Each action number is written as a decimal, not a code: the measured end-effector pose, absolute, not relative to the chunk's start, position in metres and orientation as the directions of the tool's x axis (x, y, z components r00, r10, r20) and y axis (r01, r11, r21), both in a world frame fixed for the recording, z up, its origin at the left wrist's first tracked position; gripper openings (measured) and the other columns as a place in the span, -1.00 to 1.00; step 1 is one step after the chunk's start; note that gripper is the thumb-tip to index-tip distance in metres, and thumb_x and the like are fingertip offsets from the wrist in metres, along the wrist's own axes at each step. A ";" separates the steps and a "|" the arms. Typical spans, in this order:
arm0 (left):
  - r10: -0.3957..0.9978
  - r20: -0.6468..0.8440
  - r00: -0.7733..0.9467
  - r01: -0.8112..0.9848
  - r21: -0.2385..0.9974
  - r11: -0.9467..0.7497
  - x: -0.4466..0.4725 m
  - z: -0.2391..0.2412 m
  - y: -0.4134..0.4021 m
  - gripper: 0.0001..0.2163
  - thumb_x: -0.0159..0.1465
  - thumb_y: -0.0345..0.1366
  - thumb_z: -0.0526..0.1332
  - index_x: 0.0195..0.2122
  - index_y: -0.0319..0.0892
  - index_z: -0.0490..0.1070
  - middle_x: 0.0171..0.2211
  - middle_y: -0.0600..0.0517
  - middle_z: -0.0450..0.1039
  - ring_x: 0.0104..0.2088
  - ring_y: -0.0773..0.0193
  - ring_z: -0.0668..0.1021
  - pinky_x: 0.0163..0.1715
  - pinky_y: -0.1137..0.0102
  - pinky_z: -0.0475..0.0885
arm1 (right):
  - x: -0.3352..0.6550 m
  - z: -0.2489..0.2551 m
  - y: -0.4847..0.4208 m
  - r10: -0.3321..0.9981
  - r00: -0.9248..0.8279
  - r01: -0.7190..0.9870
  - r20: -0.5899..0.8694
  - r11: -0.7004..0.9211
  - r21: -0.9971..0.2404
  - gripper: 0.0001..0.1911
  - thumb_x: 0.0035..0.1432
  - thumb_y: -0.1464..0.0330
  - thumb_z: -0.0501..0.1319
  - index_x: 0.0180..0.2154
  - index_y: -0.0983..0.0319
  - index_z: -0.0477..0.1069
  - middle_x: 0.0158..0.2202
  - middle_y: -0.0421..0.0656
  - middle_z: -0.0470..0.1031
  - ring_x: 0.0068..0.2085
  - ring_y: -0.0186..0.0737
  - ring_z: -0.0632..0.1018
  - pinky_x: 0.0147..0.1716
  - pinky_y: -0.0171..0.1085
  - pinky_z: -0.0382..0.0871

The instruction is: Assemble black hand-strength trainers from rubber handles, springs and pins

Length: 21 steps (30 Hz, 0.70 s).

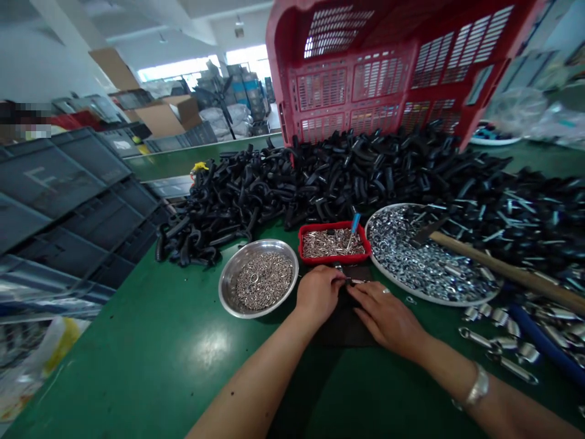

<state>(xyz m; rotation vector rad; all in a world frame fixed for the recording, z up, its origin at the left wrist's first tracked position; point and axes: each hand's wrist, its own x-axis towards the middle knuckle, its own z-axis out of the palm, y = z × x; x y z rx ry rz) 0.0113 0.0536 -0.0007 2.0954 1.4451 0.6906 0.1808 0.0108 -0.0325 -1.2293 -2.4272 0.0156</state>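
Note:
My left hand (320,294) is closed, its thumb and fingertips pinched together over a dark mat (347,329). A small metal piece with a ribbed, spring-like look (359,281) shows between the two hands. My right hand (388,317), with a ring on one finger, meets the left at this spot, its fingertips bent against the small work. What exactly lies under the fingertips is hidden. Just beyond the hands stands a red tray (302,249) of small metal pins, with a blue-handled tool (355,224) stuck in it. Left of them is a steel bowl (225,292) of tiny metal parts.
A wide round tray (434,299) of shiny metal parts sits at right, with a hammer (493,262) across it. Metal springs (500,317) lie nearby. Behind are heaped black curved parts (274,189) and a tipped red crate (286,91). Grey crates (68,189) stack at left.

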 end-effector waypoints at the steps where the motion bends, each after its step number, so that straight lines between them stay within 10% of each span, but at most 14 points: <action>1: 0.941 0.133 0.310 0.706 0.631 -0.322 0.012 -0.001 0.054 -0.84 0.16 -0.37 0.14 -0.31 -0.09 0.50 -0.29 0.03 0.48 -0.26 0.26 0.48 -0.19 0.40 0.34 | 0.182 -0.034 0.010 0.775 -0.516 0.767 0.365 0.608 -0.206 -0.63 0.13 0.40 0.03 0.01 0.29 0.28 -0.08 0.02 0.38 -0.05 -0.11 0.37 -0.08 -0.09 0.32; 21: 0.899 0.185 0.397 0.822 0.364 -0.437 0.022 -0.007 0.052 -0.81 0.25 -0.34 0.04 -0.23 -0.10 0.42 -0.24 0.07 0.40 -0.24 0.33 0.44 -0.24 0.47 0.35 | 0.190 -0.034 0.010 0.767 -0.488 0.689 0.416 0.631 -0.357 -0.64 0.12 0.44 0.03 -0.03 0.29 0.31 -0.07 0.02 0.38 -0.04 -0.09 0.38 -0.08 -0.06 0.34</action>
